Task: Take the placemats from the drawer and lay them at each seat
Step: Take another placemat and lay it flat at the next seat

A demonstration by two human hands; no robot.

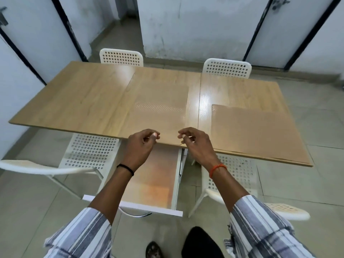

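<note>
A tan dotted placemat lies flat on the middle of the wooden table, its near edge at the table's front edge. My left hand and my right hand pinch that near edge, thumb against forefinger, a hand's width apart. A second tan placemat lies at the front right seat, and its layered edges suggest more than one sheet. Below my hands the white drawer stands pulled out, with a tan-orange sheet on its bottom.
Two white perforated chairs stand at the far side of the table. Two more are tucked in at the near side, flanking the drawer. Walls and dark-framed doors surround the tiled floor.
</note>
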